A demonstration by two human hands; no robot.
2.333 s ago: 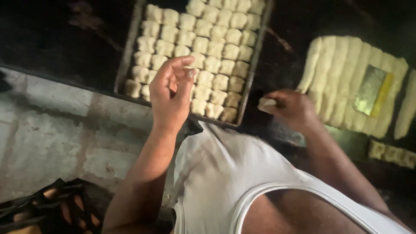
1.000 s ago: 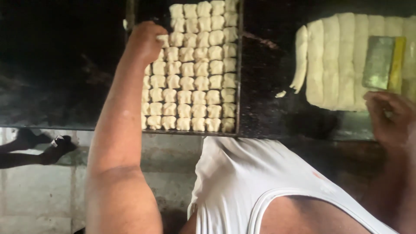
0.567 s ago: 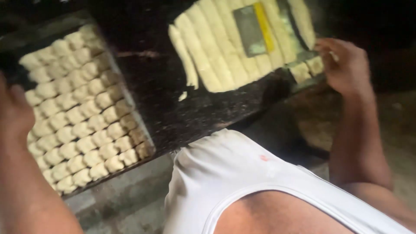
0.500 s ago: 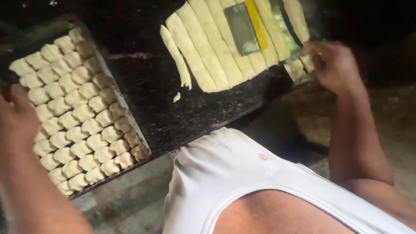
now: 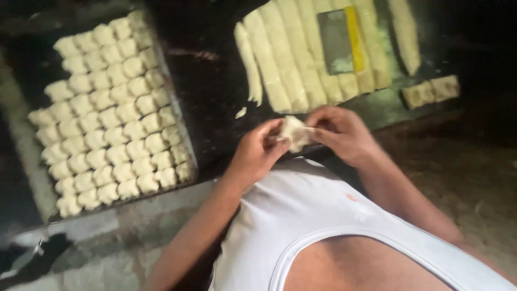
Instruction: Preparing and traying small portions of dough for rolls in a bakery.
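Dark worktop (image 5: 215,91): tray (image 5: 177,116), dough strips (image 5: 301,59)

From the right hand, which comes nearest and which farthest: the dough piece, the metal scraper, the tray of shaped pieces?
1. Dough piece: held between the right hand and left hand.
2. Metal scraper: above, lying on the dough strips.
3. Tray: far left, full of shaped pieces.

Metal scraper (image 5: 338,42) on dough strips (image 5: 293,59)
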